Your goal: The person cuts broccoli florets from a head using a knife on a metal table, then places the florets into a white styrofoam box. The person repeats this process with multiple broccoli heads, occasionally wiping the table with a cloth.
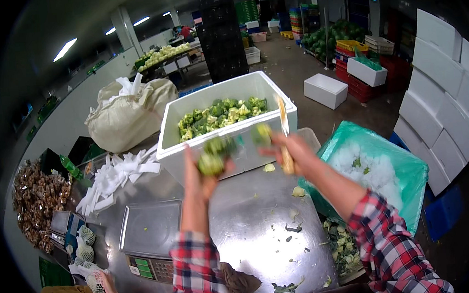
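Observation:
My left hand (pixel 195 178) is wrapped around a green broccoli head (pixel 211 163), blurred by motion, before the near wall of a white foam box (pixel 227 155). Cut broccoli florets (pixel 223 114) lie inside that box. In my right hand (pixel 299 151) is a knife (pixel 287 159) with a pale wooden handle, its blade pointing up. A blurred yellow-green broccoli piece (pixel 263 132) shows at the fingers of this hand; whether they hold it, I cannot tell. Leaf scraps and a cut stem slice (pixel 269 167) lie on the steel table (pixel 248 211) below.
A digital scale (pixel 152 227), white foam strips (pixel 117 176) and a brown cloth (pixel 241 280) occupy the table. Right of it stand a green-lined ice container (pixel 342 150) and a trimmings basket (pixel 341 247). At lower left, another person's hand (pixel 109 286) holds net-wrapped produce.

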Demonstrator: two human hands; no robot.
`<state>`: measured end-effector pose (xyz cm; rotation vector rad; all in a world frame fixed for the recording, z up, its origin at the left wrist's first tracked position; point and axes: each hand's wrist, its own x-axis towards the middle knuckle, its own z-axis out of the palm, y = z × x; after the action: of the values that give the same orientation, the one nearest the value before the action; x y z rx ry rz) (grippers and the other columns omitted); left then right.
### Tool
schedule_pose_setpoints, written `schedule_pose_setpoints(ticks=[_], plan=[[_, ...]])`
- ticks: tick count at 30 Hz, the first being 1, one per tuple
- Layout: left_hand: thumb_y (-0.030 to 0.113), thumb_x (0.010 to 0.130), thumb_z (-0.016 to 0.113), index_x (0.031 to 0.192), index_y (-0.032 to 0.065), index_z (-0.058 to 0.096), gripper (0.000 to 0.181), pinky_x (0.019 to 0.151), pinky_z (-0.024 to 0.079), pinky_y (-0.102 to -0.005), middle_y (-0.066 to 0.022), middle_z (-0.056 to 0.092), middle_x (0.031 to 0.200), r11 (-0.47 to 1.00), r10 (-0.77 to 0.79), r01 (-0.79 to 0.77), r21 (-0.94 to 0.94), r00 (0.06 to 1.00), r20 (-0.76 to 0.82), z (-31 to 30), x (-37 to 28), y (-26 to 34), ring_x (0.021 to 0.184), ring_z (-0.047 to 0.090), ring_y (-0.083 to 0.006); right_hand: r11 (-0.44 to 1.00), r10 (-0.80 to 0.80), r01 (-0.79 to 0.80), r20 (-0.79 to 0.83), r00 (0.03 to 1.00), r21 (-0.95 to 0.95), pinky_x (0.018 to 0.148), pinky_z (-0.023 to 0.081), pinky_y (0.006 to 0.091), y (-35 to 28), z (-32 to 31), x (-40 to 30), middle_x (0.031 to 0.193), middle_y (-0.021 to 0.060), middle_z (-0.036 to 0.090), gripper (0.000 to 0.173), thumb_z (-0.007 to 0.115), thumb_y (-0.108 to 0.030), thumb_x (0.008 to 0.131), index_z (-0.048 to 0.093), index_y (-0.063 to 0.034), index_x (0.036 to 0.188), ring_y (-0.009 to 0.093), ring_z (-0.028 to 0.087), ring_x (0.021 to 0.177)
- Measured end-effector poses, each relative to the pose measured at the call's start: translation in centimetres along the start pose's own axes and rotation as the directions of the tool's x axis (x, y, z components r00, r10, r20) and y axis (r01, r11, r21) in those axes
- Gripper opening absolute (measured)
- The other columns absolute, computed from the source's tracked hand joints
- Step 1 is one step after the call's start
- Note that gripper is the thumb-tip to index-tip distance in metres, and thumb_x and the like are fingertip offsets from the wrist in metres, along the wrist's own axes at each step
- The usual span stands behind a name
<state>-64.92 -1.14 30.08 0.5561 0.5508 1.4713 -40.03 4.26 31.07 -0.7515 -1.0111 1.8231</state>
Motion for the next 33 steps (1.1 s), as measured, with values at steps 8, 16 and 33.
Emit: schedule_pose_setpoints(ticks=[8,16,33], plan=[[0.036,0.092,0.052,0.13,0.0062,0.041,0.049,0.074,0.045,-0.0286,-0.0054,0.053,0.105,0.669,0.426,-0.22,0.71,0.896,-0.124,-1.6,-2.7,-4.2,0.088,0.053,-0.0132,0.874,-0.069,-0.009,-0.143,0.987,-0.487,0.039,0.04,0.0231,0.7,-2.6,-7.0,0.098,0.0076,0.061,0.042,0.061,-0.034,0.086,0.053,-0.0034,0.114,0.012,0.063,0.066],[0.022,0.089,0.059,0.11,-0.0007,0.06,0.031,0.07,0.051,-0.0256,-0.0083,0.066,0.092,0.409,-0.243,0.331,0.85,0.938,-0.249,-6.8,-16.5,-24.4,0.077,0.062,-0.0125,0.831,0.261,-0.424,-0.42,0.869,-0.359,0.037,0.04,0.0244,14.6,-17.0,-26.8,0.075,0.0077,0.064,0.026,0.057,-0.016,0.085,0.053,-0.0016,0.105,0.009,0.048,0.042],[0.01,0.089,0.055,0.102,-0.0018,0.062,0.019,0.07,0.05,-0.0267,-0.012,0.066,0.088,0.364,-0.091,-0.171,0.915,0.972,0.218,13.6,4.7,-45.4,0.076,0.063,-0.0159,0.875,-0.365,-0.145,-0.826,0.431,-0.462,0.049,0.037,0.022,7.0,-37.6,-39.1,0.069,-0.0014,0.055,0.024,0.06,-0.002,0.083,0.059,-0.0053,0.107,0.003,0.043,0.055]])
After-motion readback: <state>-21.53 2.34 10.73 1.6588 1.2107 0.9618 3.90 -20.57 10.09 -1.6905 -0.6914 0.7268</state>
